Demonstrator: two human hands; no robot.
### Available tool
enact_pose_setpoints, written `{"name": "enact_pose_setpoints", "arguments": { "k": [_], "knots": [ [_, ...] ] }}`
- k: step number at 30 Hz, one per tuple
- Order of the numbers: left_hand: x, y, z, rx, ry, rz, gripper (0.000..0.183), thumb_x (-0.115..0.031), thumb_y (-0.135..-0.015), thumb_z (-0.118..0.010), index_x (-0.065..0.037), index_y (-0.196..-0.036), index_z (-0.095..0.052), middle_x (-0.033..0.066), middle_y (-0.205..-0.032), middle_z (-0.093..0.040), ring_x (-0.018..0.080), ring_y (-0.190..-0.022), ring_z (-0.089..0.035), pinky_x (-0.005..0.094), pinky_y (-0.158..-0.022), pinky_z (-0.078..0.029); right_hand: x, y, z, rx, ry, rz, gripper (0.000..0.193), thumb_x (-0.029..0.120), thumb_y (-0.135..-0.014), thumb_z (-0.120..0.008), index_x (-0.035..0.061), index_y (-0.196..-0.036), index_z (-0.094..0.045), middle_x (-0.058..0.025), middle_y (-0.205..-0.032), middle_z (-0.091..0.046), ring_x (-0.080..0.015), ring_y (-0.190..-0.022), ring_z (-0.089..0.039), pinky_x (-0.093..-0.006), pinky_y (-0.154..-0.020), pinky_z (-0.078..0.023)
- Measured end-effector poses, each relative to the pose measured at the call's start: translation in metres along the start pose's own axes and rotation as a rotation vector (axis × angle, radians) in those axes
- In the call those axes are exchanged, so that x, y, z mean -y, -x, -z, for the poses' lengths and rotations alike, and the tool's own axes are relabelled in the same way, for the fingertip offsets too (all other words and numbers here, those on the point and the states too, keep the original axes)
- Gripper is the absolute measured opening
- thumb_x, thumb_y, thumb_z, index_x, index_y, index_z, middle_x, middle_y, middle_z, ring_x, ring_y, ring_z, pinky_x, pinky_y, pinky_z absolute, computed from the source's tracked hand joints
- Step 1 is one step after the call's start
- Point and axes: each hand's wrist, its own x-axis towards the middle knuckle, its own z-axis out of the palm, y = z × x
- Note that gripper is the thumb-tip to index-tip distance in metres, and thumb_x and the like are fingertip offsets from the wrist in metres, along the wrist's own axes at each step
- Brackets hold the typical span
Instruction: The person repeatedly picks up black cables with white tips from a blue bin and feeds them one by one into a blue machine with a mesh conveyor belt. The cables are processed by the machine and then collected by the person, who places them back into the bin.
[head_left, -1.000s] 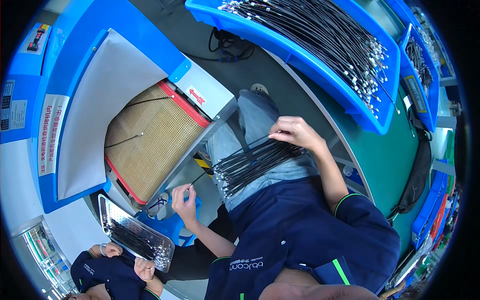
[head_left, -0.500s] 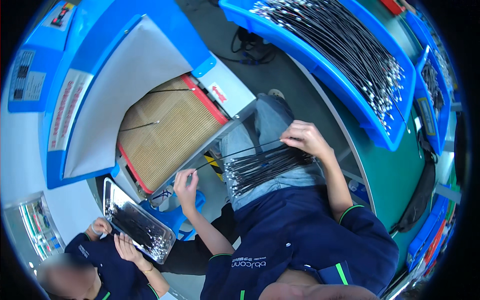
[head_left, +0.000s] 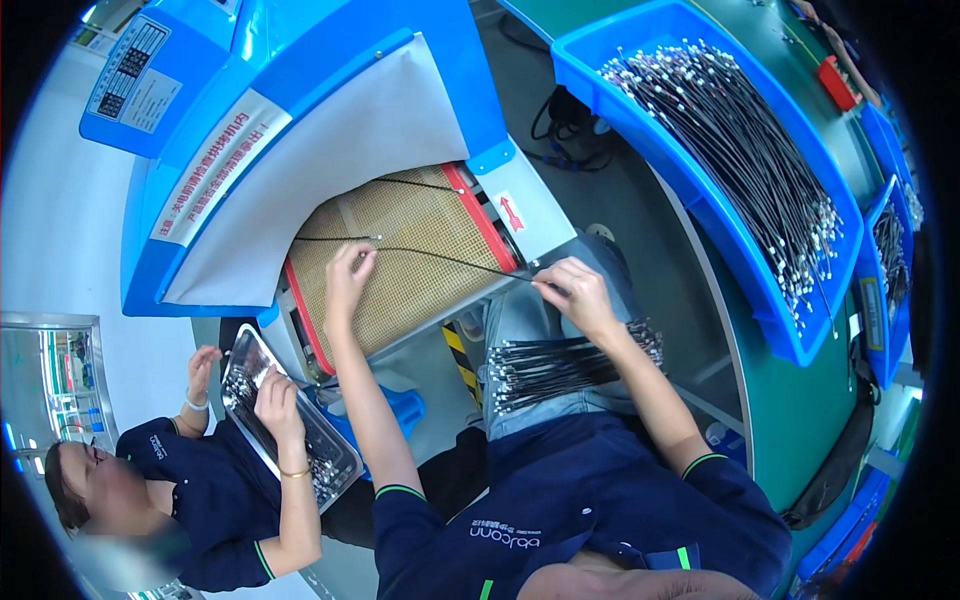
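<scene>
A thin black cable (head_left: pixel 450 260) stretches between my two hands above the mesh conveyor belt (head_left: pixel 400 300). My left hand (head_left: pixel 348 275) is over the belt, its fingers pinched at one end of the cable. The other end is pinched in my right hand (head_left: pixel 575 292), by the belt's front right corner. On the belt lie two more black cables, one at the far side (head_left: pixel 420 185) and one just beyond my left hand (head_left: pixel 330 239). Across my lap rests a bundle of black cables (head_left: pixel 560 370) with pale connector ends, below my right forearm.
A blue machine (head_left: pixel 330 60) with a grey-white curtain (head_left: pixel 350 170) stands over the belt. At right, a big blue bin (head_left: pixel 585 70) full of black cables sits on a green table (head_left: pixel 800 420). A co-worker (head_left: pixel 210 480) at lower left has a metal tray (head_left: pixel 350 465) of cables.
Both my hands have moved forward, away from my lap, carrying the cable over the belt. The view has shifted, and the co-worker's hands have moved apart.
</scene>
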Motion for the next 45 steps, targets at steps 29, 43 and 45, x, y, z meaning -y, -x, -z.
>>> {"name": "enact_pose_setpoints", "arguments": {
  "k": [29,43,45],
  "knots": [
    [0.028,-0.057,0.003,-0.083,-0.075,-0.033,0.028,-0.011,-0.083,-0.06,-0.007,-0.111,-0.058,0.0146,-0.11,-0.056,0.0307,-0.106,-0.054,0.0375,-0.093,-0.042,0.004,-0.01,-0.034,-0.072,-0.155,-0.092,0.015,0.006,-0.077,-0.066,0.0041,-0.092,-0.063,-0.0102,-0.096,-0.058,-0.0287,-0.093,-0.056,-0.035,-0.082,-0.046],
    [-0.116,0.15,-0.116,0.266,0.379,0.117,0.021,-0.01,-0.086,-0.058,-0.003,-0.106,-0.06,0.0132,-0.101,-0.06,0.0283,-0.095,-0.06,0.0341,-0.083,-0.046,-0.023,0.093,0.034,0.789,0.049,-0.24,0.02,0.022,-0.075,-0.069,0.0047,-0.085,-0.067,-0.0092,-0.092,-0.062,-0.028,-0.093,-0.057,-0.0386,-0.083,-0.045],
    [-0.121,0.162,-0.121,0.322,0.405,0.14,0.021,-0.011,-0.086,-0.057,-0.003,-0.106,-0.06,0.0122,-0.1,-0.06,0.028,-0.097,-0.058,0.0341,-0.085,-0.045,-0.023,0.096,0.031,0.775,0.042,-0.222,0.017,0.018,-0.074,-0.069,0.0039,-0.081,-0.065,-0.0103,-0.089,-0.062,-0.0294,-0.091,-0.058,-0.0385,-0.083,-0.045]
  ]
}}
